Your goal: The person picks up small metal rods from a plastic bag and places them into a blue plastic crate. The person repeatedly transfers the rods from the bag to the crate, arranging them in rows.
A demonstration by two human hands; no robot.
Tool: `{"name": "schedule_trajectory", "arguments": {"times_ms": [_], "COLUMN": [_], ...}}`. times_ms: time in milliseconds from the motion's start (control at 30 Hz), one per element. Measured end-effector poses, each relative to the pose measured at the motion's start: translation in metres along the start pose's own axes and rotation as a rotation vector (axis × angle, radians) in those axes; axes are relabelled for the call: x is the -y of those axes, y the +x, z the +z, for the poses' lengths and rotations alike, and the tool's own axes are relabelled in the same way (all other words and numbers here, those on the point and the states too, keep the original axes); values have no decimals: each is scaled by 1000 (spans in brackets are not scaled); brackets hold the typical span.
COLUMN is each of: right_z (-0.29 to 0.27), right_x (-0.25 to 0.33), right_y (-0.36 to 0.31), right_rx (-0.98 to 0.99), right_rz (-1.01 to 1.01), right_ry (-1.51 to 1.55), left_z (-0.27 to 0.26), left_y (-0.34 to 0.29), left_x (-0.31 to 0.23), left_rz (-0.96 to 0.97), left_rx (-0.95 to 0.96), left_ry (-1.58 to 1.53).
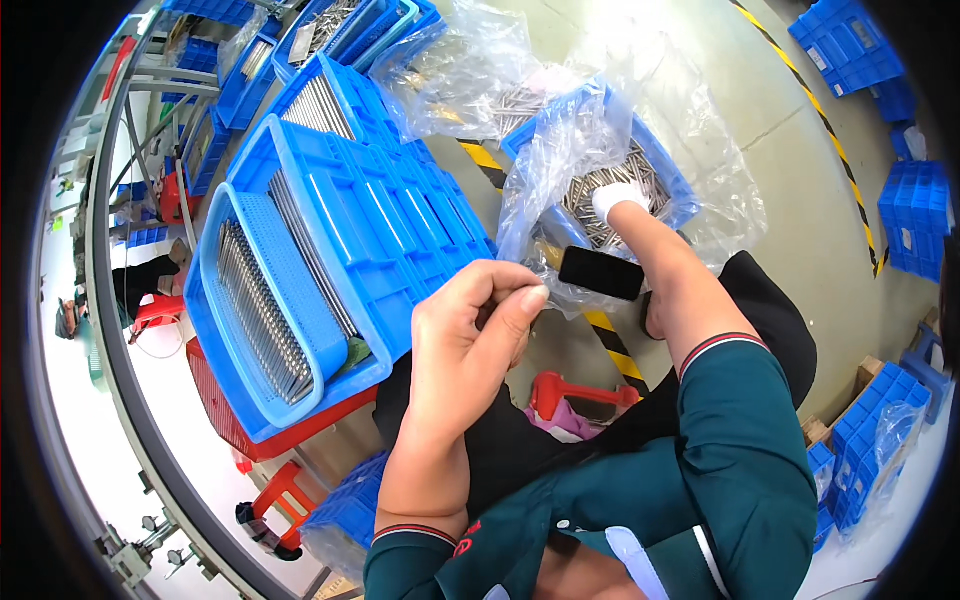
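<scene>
My left hand [465,345], bare, is raised in front of my body with the fingers curled and the thumb pressed to the forefinger; anything between them is too small to make out. Farther off, my right hand [618,198] wears a white glove and reaches down into a blue bin [680,190] lined with clear plastic. Loose metal rods [648,172] fill that bin, and the right fingers are hidden among them. A black phone [600,273] lies between the bin and me. To the left, slim metal rods [262,315] stand in rows in a light blue basket [318,345].
The basket sits in a large blue crate [385,235] on a red support [225,410]. More metal parts lie in plastic sheeting [450,75] beyond. A red stool [575,392] is below me. Blue crates [915,210] stand along the right; a metal frame [120,300] runs down the left.
</scene>
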State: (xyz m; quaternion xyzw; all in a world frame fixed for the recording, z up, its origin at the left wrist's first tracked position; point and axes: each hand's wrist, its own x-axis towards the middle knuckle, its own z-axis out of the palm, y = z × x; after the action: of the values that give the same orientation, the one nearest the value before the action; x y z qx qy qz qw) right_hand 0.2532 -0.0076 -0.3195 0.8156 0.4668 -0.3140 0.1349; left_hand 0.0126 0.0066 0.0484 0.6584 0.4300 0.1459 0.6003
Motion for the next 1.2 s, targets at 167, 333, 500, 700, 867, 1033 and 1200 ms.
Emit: {"name": "schedule_trajectory", "arguments": {"times_ms": [167, 333, 500, 700, 867, 1033, 1200], "right_z": [-13, -27, -58, -151, -220, -223, -214], "right_x": [-9, -30, -58, -34, 12, 33, 46], "right_y": [-14, -23, -38, -142, -276, -335, -328], "right_rx": [-39, -69, -1, 53, -73, -67, -79], "right_rz": [-47, -35, -176, -356, -446, -535, -650], "right_ry": [-31, 103, 268, 1091, 1241, 1272, 1204], "left_z": [0, 1, 1, -4, -7, -13, -18], "left_y": [-2, 0, 5, 13, 19, 17, 13], "left_x": [2, 12, 9, 17, 23, 23, 27], "left_rz": [20, 112, 188, 158, 141, 128, 121], "left_rx": [-7, -4, 12, 50, 88, 231, 257], "left_ry": [-115, -96, -192, -541, -781, -991, -966]}}
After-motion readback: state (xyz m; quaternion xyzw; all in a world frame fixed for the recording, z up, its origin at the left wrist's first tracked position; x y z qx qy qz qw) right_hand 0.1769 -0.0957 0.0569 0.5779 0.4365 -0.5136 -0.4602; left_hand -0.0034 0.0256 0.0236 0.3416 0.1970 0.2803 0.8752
